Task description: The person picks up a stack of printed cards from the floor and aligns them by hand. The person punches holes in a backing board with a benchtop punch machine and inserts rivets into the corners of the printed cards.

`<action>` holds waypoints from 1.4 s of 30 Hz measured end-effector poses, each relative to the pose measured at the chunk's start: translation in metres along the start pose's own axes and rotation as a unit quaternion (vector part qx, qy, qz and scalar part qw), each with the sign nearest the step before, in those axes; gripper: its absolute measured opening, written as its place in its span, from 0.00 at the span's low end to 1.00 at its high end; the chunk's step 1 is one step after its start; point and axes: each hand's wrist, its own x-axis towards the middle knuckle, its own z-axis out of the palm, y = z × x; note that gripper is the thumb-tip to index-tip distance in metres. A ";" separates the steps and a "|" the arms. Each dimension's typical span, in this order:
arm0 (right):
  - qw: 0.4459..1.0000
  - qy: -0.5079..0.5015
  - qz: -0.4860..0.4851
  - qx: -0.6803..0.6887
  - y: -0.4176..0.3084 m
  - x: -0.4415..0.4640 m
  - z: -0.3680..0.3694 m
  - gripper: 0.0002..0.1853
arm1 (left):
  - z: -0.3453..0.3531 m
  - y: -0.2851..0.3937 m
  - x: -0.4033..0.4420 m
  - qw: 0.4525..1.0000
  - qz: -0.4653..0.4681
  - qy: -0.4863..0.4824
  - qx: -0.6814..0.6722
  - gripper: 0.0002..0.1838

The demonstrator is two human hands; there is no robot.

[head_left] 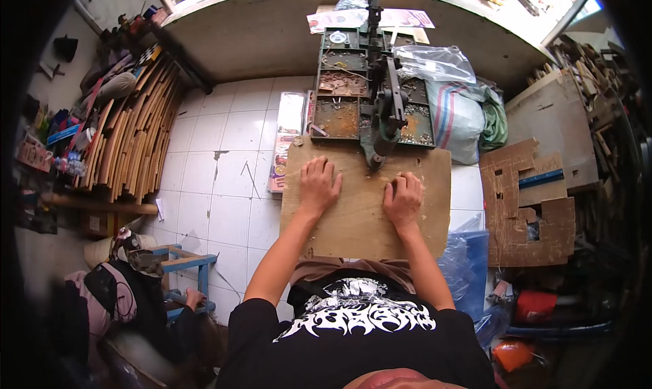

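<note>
A wooden board lies in front of my body, below a dark metal machine with an upright column. My left hand rests flat on the board's left part, fingers spread a little, holding nothing. On the right part lies my right hand, its thumb apart from the fingers, also holding nothing. The machine's lower tip is between and just beyond both hands. Behind the board's far edge, a dark compartment tray holds small metal bits and scraps around the machine.
Stacked wooden strips lean at the left. A person's hand shows near a blue frame at lower left. Right of the tray are a striped sack and a cut-out brown board. Blue plastic lies beside my board.
</note>
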 end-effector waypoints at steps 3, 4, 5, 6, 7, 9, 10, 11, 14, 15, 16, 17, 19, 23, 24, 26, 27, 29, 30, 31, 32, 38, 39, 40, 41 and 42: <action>0.999 0.031 0.001 0.016 -0.026 0.005 0.021 0.12 | -0.020 -0.035 0.007 1.000 0.008 0.000 -0.025 0.22; 1.000 0.024 0.001 0.012 -0.021 0.003 0.016 0.12 | -0.017 -0.036 0.005 0.992 -0.030 -0.003 -0.126 0.21; 1.000 0.019 0.001 0.006 -0.016 0.003 0.011 0.11 | -0.015 -0.036 0.005 0.972 -0.065 -0.004 -0.227 0.20; 1.000 0.016 -0.003 -0.001 -0.010 0.002 0.005 0.11 | -0.017 -0.034 0.000 0.970 -0.069 -0.002 -0.234 0.20; 1.000 0.021 -0.006 -0.002 -0.011 0.003 0.006 0.11 | -0.030 -0.041 -0.004 0.966 -0.087 0.044 -0.242 0.19; 1.000 0.018 -0.010 -0.005 -0.010 0.001 0.006 0.11 | -0.041 -0.067 -0.019 0.954 -0.139 0.123 -0.236 0.17; 1.000 0.022 -0.008 -0.003 -0.012 0.002 0.006 0.10 | -0.055 -0.074 -0.026 0.936 -0.179 0.183 -0.240 0.17; 1.000 0.021 -0.006 -0.001 -0.013 0.002 0.006 0.10 | -0.045 -0.099 -0.044 0.923 -0.229 0.229 -0.208 0.16; 1.000 0.006 0.005 -0.008 -0.017 0.002 0.007 0.10 | -0.023 -0.156 -0.090 0.796 -0.432 0.337 -0.257 0.14; 1.000 -0.008 -0.004 -0.006 -0.015 0.001 0.006 0.10 | -0.006 -0.171 -0.111 0.772 -0.492 0.330 -0.231 0.15; 1.000 0.002 -0.006 -0.015 -0.014 0.002 0.007 0.09 | 0.019 -0.183 -0.134 0.771 -0.531 0.257 -0.241 0.18; 1.000 0.012 -0.004 -0.021 -0.017 0.002 0.010 0.09 | 0.041 -0.199 -0.159 0.766 -0.565 0.182 -0.248 0.20; 1.000 -0.005 -0.012 -0.024 -0.014 0.004 0.011 0.09 | 0.095 -0.191 -0.192 0.805 -0.541 0.008 -0.242 0.28; 0.999 -0.013 -0.021 -0.042 -0.018 0.003 0.018 0.08 | 0.057 -0.143 -0.172 0.797 -0.561 0.004 -0.223 0.32; 0.998 -0.020 -0.015 -0.050 -0.018 0.004 0.017 0.08 | 0.062 -0.146 -0.172 0.821 -0.530 0.010 -0.214 0.32; 0.997 -0.028 -0.014 -0.065 -0.022 0.005 0.021 0.09 | 0.067 -0.162 -0.164 0.825 -0.525 -0.011 -0.208 0.31; 0.997 -0.031 -0.021 -0.067 -0.020 0.005 0.021 0.09 | 0.072 -0.169 -0.158 0.831 -0.516 -0.033 -0.205 0.31; 0.997 -0.026 -0.020 -0.067 -0.020 0.003 0.027 0.09 | 0.055 -0.192 -0.123 0.846 -0.487 -0.118 -0.181 0.28; 0.997 -0.029 -0.023 -0.065 -0.022 0.006 0.026 0.09 | 0.054 -0.202 -0.101 0.848 -0.476 -0.172 -0.160 0.28; 0.997 -0.035 -0.024 -0.070 -0.022 0.006 0.028 0.09 | 0.080 -0.226 -0.089 0.850 -0.464 -0.172 -0.178 0.26; 0.997 -0.037 -0.021 -0.066 -0.022 0.005 0.031 0.08 | 0.106 -0.253 -0.078 0.853 -0.453 -0.173 -0.193 0.25; 0.994 -0.066 -0.015 -0.084 -0.017 0.006 0.036 0.07 | 0.175 -0.307 -0.016 0.746 -0.531 -0.170 -0.364 0.22; 0.993 -0.074 -0.013 -0.088 -0.018 0.004 0.036 0.07 | 0.205 -0.316 -0.032 0.780 -0.510 -0.212 -0.294 0.22; 0.993 -0.075 -0.009 -0.086 -0.017 0.005 0.038 0.07 | 0.225 -0.322 -0.036 0.810 -0.481 -0.250 -0.222 0.22; 0.993 -0.077 -0.002 -0.084 -0.018 0.006 0.039 0.07 | 0.245 -0.327 -0.038 0.808 -0.482 -0.255 -0.224 0.22; 0.992 -0.093 0.006 -0.082 -0.019 0.005 0.039 0.08 | 0.258 -0.327 -0.043 0.819 -0.473 -0.245 -0.213 0.22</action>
